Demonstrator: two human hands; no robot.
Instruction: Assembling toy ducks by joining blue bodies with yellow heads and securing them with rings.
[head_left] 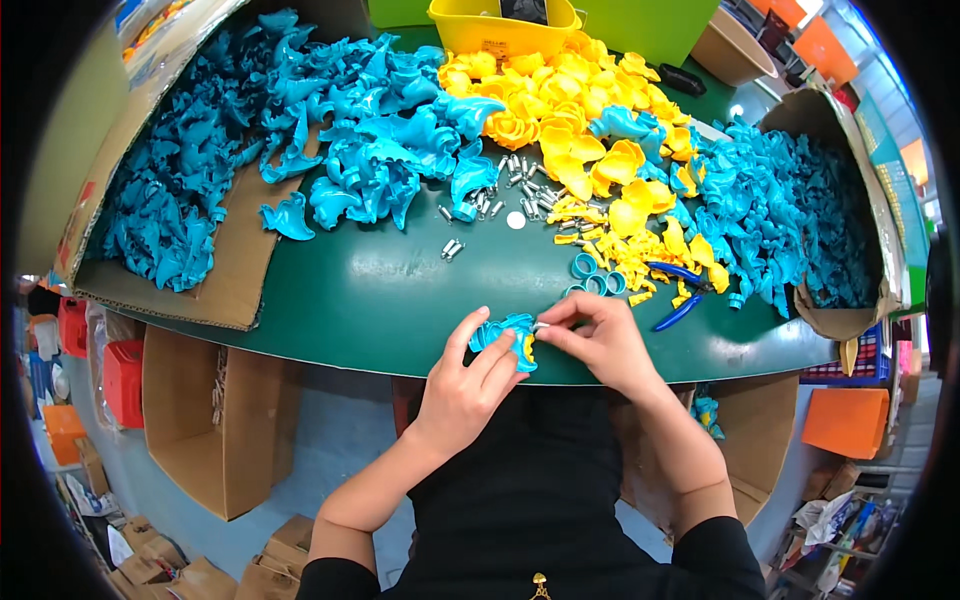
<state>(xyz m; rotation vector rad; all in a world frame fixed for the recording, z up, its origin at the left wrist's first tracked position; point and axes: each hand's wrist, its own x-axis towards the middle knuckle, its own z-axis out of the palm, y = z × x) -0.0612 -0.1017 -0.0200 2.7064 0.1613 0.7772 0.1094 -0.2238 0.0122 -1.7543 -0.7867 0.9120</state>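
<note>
Left hand clamped on blue-yellow part at surface near edge; right hand pinching small metal pin. Risk: pin slips, drops off edge.

glossy blue plastic part, smooth green tabletop

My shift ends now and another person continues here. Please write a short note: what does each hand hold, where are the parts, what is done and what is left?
Left hand: holds a blue and yellow plastic piece at the near edge of the green table.
Right hand: pinches the same piece from the right, with a small metal pin at the fingertips.
Parts: blue shells piled at left and far right, yellow shells in the middle, metal pins and blue rings just beyond the hands.
Done: one piece partly put together; no finished pile that I can tell.
Left: large heaps of loose parts.
</note>
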